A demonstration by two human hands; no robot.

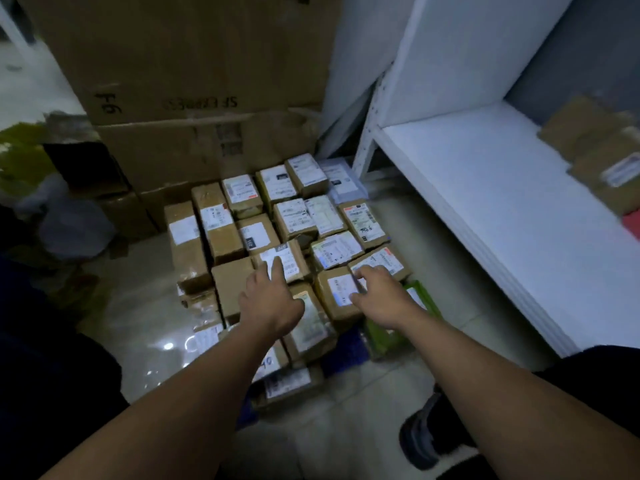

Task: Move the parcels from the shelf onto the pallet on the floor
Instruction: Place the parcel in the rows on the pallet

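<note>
Several brown cardboard parcels with white labels lie packed in rows on the floor, with a blue pallet showing at their near edge. My left hand reaches over them with fingers straight, its fingertips on a labelled parcel in the middle. My right hand hovers over or touches a parcel near the front right, fingers loosely bent, holding nothing. More parcels sit on the white shelf at the far right.
Large stacked cardboard boxes stand behind the parcels. A green box lies at the stack's right edge. My shoe is on the tiled floor at the lower right. Dark bags and clutter fill the left.
</note>
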